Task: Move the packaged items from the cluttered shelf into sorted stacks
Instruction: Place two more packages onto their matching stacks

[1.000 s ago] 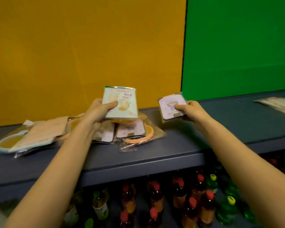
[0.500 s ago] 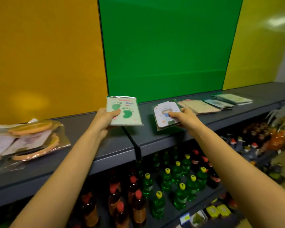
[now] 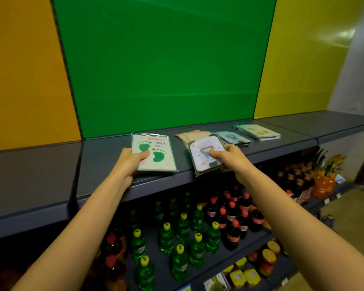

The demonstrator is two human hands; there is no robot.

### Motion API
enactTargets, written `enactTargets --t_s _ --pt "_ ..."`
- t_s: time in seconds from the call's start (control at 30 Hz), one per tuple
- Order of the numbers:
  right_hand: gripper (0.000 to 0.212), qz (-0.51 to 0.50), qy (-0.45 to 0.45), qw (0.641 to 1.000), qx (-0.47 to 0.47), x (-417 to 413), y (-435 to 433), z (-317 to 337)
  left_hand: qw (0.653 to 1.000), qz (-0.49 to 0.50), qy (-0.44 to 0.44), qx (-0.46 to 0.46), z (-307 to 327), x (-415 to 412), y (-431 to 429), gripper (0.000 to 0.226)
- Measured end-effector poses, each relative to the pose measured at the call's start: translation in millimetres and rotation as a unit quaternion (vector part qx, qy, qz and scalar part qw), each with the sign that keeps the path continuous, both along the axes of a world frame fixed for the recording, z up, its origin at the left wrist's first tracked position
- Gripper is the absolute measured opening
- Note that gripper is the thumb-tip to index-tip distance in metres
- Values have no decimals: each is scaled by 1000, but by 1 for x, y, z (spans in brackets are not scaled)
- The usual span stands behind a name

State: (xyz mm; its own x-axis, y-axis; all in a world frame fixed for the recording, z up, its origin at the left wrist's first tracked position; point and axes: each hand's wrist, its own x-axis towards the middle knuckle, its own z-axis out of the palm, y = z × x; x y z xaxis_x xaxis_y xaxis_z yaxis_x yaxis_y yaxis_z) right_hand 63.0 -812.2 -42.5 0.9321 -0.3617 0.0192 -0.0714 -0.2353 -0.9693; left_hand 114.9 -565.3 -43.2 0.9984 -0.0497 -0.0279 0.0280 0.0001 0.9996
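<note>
Your left hand (image 3: 132,159) is closed around the near left edge of the footprint packet (image 3: 153,152), thumb pressed on top over the green heel of one print and the fingers hidden beneath it. That packet is a flat, pale card in clear wrap with two green feet and coloured lettering, and it lies low over the grey shelf (image 3: 105,160), roughly level, in front of the green back panel (image 3: 162,66); you cannot tell from here whether it touches the shelf or hangs just above. Your right hand (image 3: 229,157) pinches the cartoon packet (image 3: 206,156), thumb on its face beside the small drawn figure and the fingers curled under its right side. This packet tilts, its near corner reaching out past the front lip of the shelf. Just behind it, farther back and to the right, lies a tan packet (image 3: 187,137), partly covered by the one you hold. Beyond that, a bluish packet stack (image 3: 233,138) sits near the tan one, and a pale green packet stack (image 3: 259,132) rests at the far right, close to where the green panel meets the yellow panel (image 3: 303,59). On the lower shelf below your arms stand green bottles (image 3: 183,229) with yellow caps and, to their right, dark bottles (image 3: 233,215) with red caps.
</note>
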Motion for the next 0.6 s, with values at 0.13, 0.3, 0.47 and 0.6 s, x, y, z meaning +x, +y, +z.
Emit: enactTargets --t_s 0.13,0.3,0.47,0.6 --pt "37 -7 -6 1000 2 10 -33 -1 1000 -2 -10 5 2 12 -27 39" --pt "22 -16 -18 1000 7 37 -74 1 1000 4 -14 8 6 35 -60 38" --pt "44 -80 -17 996 -29 77 -119 10 999 7 -27 17 15 60 -94 37" --pt "38 -60 5 992 -107 110 -149 19 999 9 -36 26 24 80 -120 38"
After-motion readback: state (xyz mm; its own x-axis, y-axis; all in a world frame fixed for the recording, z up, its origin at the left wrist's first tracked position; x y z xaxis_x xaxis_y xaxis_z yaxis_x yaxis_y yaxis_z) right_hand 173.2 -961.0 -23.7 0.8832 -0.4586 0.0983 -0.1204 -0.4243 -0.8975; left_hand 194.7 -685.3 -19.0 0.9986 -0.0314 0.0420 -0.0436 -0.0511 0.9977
